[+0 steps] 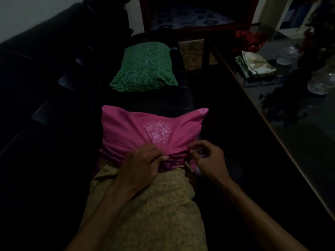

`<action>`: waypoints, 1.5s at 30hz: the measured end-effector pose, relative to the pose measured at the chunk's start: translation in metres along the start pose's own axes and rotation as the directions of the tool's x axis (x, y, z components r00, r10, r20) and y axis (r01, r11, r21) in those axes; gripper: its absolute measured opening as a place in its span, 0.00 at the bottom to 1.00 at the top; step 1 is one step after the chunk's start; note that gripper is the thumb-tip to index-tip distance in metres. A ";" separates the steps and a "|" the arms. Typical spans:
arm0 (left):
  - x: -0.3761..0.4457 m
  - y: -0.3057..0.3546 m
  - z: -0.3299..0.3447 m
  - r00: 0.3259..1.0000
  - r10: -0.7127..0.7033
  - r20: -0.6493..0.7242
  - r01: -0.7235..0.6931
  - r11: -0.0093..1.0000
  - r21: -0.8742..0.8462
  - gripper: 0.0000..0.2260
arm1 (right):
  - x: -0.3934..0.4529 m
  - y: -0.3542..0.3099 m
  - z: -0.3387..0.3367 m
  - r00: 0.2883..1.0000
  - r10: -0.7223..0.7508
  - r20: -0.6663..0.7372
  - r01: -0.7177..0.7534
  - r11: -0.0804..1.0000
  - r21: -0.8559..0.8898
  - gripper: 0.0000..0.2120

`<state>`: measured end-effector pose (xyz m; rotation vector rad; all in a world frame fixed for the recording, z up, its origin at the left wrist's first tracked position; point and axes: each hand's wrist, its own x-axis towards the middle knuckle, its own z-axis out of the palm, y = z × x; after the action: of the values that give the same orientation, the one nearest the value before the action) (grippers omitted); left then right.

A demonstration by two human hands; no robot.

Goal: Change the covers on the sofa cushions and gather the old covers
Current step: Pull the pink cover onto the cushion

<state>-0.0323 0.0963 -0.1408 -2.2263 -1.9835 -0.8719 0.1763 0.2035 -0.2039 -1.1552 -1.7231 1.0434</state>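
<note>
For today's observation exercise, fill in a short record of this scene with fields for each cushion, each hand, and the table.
pink cushion: on the dark sofa, near edge bunched
green cushion: farther along the sofa, untouched
left hand: grips the bunched pink edge
right hand: pinches the same edge
yellow patterned cloth: beneath the forearms
glass table: to the right, bearing folded cloths

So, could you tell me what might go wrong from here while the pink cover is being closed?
1. The left hand bunches the pink cover's open edge while the right hand pinches it; gathered cloth could jam the closure or tear.
2. The room is very dim, so the edges may be misaligned unnoticed.
3. The yellow patterned cloth lies under that edge and could get caught in it.
</note>
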 end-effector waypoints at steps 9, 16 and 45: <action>-0.010 -0.006 -0.001 0.979 -0.202 -0.036 0.199 0.978 -0.067 0.10 | 0.010 0.035 0.027 0.960 0.279 0.025 -0.280 0.957 0.071 0.15; 0.001 -0.018 0.007 0.987 -0.152 -0.054 0.151 0.988 -0.023 0.12 | -0.027 0.037 0.009 0.961 0.252 0.116 -0.235 0.961 -0.148 0.18; 0.021 0.020 -0.009 0.987 -0.138 0.082 0.146 0.984 -0.107 0.03 | -0.001 0.000 0.042 0.979 0.084 -0.183 -0.113 0.981 -0.156 0.09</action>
<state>-0.0166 0.1078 -0.1179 -2.2285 -2.2028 -0.9516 0.1381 0.1942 -0.2181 -1.4078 -1.6496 0.8406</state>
